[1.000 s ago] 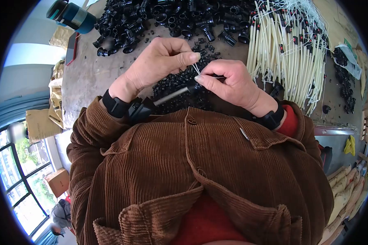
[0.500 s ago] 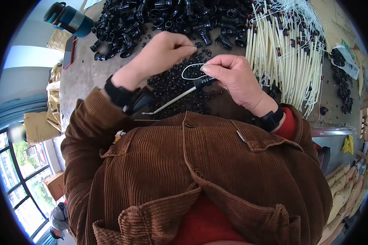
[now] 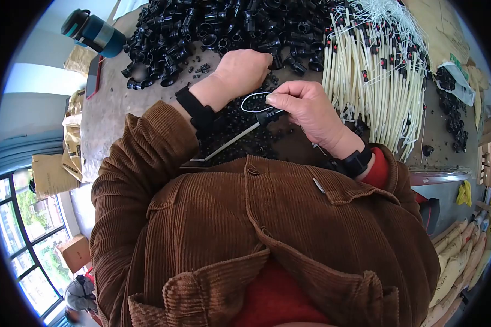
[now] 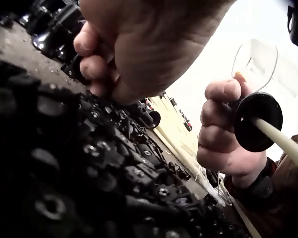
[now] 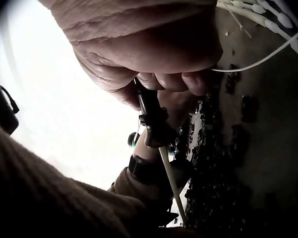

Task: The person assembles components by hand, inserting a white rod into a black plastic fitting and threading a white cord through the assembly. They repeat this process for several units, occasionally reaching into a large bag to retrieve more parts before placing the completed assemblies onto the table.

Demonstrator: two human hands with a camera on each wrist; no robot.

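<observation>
A black fitting [image 3: 268, 115] with a pale tube [image 3: 232, 142] sits in the right hand [image 3: 311, 109], whose fingers close round its far end and pinch a white loop of cord [image 3: 243, 106]. The tube's long axis slants from that grip down and leftward, back toward the wearer's body, its free end near the left forearm; the loop opens leftward off the thumb. This relation matters most: the loop lies just nearer the body than the left hand [image 3: 240, 72], which is bent down over a heap of small black pieces [image 4: 134, 171]. Its fingers are curled, and I cannot tell whether they hold a piece. The heap spreads over the brown tabletop [image 3: 117, 103] beneath both hands, with larger black fittings [image 3: 223, 24] piled beyond and a bundle of pale tubes [image 3: 371, 82] to the right. Farther out are a bottle [image 3: 101, 35] at far left, a window [image 3: 30, 245], and stacked sacks [image 3: 458, 261] at lower right.
</observation>
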